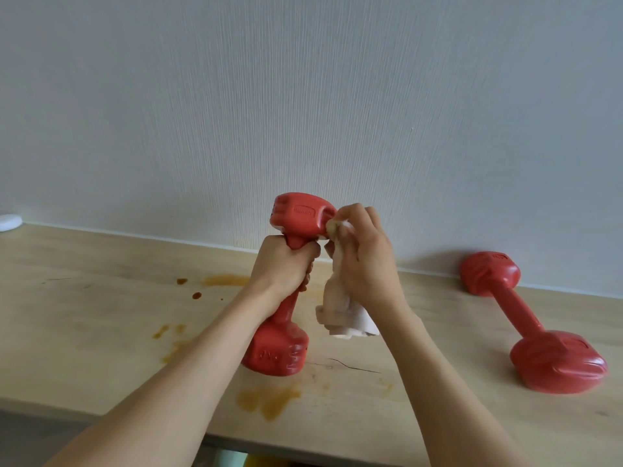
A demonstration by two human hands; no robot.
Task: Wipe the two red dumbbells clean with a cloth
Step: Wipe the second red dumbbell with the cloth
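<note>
Both hands are busy at one red dumbbell [286,281] that stands nearly upright, a little tilted, with its lower head on the wooden table [101,315]. Left hand [281,262] has its fingers wrapped tight round the handle just below the upper head. Right hand [362,254] clutches a white cloth [340,308], bunched in the fingers, and presses a stained, yellowish part of it against the right side of the upper head; the rest of the cloth hangs down below the hand, its loose end near the lower head but apart from it.

A second red dumbbell [526,318] lies on its side on the table, well apart to the right, with its far head touching or just beside the foot of the wall [303,96] and its near head toward the table's front edge.

Brownish-orange stains [266,397] mark the tabletop: a patch in front of the held dumbbell, streaks and drops to its left, and a smear farther back near the wall. A thin dark crack-like line [350,365] runs on the wood just right of the lower head. At the far left edge, a small white round object [8,222] sits by the wall, only partly in view.
</note>
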